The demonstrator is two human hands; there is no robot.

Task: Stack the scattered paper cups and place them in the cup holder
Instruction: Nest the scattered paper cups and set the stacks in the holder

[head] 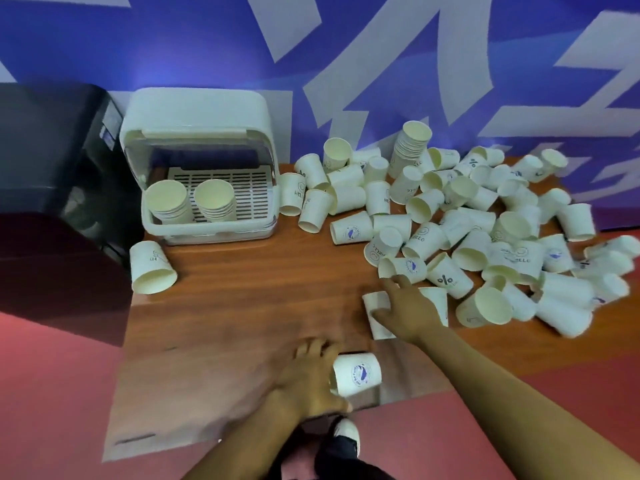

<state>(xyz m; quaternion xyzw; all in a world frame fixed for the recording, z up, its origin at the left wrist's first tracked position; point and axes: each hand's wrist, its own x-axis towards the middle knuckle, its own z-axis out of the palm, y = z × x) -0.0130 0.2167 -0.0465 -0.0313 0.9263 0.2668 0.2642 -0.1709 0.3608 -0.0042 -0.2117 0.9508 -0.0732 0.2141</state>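
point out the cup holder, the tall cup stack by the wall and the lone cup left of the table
cup holder point(211, 233): head view, front rim.
tall cup stack point(410, 150): head view, side wall.
lone cup point(150, 263): head view, side wall.

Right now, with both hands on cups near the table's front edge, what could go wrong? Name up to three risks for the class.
1. The cup gripped by the left hand lies at the table edge; a slip could drop it on the floor.
2. The right hand reaches beside the loose pile; a nudge may roll cups away.
3. One stray cup overhangs the left edge.
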